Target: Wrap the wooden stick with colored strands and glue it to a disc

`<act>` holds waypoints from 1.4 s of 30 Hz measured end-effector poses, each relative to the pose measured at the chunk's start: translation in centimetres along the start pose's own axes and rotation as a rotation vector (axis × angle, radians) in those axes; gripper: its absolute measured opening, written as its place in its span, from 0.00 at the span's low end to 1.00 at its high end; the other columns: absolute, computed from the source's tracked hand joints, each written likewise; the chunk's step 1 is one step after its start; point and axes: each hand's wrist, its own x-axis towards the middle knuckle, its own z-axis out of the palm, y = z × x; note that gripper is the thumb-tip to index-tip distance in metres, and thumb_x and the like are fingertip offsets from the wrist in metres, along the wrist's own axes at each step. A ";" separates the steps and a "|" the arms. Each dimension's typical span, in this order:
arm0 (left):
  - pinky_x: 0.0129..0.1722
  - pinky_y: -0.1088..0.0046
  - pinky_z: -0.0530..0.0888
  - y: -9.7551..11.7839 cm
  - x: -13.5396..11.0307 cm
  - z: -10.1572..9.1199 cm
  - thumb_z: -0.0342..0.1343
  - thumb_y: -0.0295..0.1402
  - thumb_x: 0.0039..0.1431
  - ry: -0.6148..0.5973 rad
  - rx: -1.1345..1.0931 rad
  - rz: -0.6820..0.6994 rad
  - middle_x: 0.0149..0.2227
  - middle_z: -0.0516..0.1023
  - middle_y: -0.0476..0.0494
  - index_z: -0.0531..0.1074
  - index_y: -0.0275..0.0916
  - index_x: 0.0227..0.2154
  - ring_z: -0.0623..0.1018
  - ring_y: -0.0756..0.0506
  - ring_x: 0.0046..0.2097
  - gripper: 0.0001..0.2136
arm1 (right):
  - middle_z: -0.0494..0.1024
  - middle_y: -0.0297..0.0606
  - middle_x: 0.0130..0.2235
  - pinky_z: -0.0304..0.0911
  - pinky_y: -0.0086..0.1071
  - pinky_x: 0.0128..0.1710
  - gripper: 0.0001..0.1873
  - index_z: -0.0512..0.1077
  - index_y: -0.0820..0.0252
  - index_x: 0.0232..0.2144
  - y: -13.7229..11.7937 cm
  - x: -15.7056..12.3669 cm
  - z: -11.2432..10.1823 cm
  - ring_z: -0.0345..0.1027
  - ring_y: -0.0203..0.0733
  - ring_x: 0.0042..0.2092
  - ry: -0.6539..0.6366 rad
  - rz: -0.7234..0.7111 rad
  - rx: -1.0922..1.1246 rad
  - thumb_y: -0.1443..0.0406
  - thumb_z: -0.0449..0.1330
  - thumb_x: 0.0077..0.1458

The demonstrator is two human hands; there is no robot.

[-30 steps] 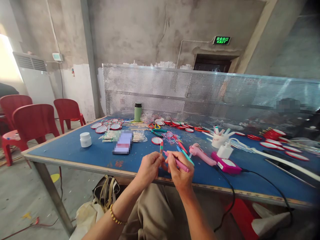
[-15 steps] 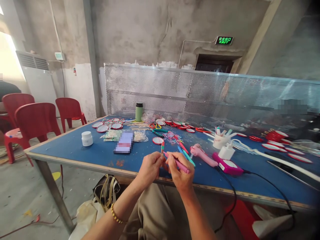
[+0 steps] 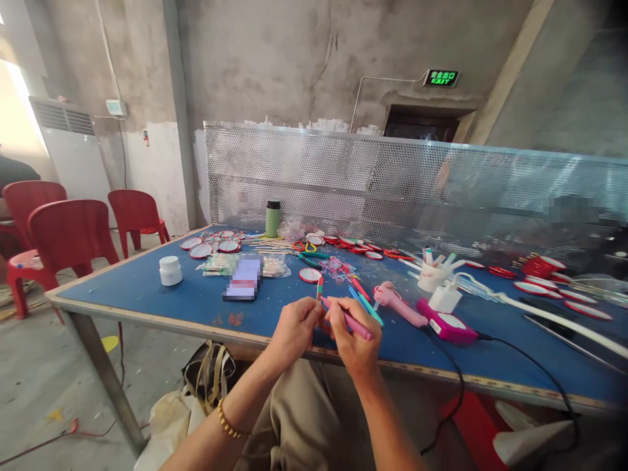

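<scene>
My left hand [image 3: 297, 325] pinches a thin flat stick [image 3: 320, 289] with red and green bands, held upright near the table's front edge. A pink marker pen [image 3: 358, 325] is gripped in my right hand [image 3: 357, 340], its tip against or very close to the stick. Just beyond the stick lies a round white disc with a red rim [image 3: 310, 275]. Blue and teal markers [image 3: 366, 304] and a red one [image 3: 360, 288] rest on the table to the right of it. The lower part of the stick is hidden by my fingers.
On the blue table [image 3: 127, 288] lie a phone [image 3: 244, 278], a white jar [image 3: 170, 271], a pink glue gun [image 3: 400, 306], a magenta power block [image 3: 449, 326] with cables and a cup of markers [image 3: 432, 275]. Behind stands a perforated metal screen [image 3: 304, 173]. Red chairs [image 3: 73, 235] are left.
</scene>
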 end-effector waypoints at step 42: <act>0.18 0.78 0.59 0.3 0.0 0.0 0.46 0.42 0.63 -0.018 -0.108 -0.023 0.24 0.76 0.50 0.69 0.37 0.28 0.65 0.54 0.16 0.16 | 0.79 0.35 0.27 0.69 0.29 0.27 0.09 0.73 0.58 0.32 0.3 -0.4 -0.1 0.72 0.35 0.24 0.037 0.012 -0.041 0.66 0.55 0.64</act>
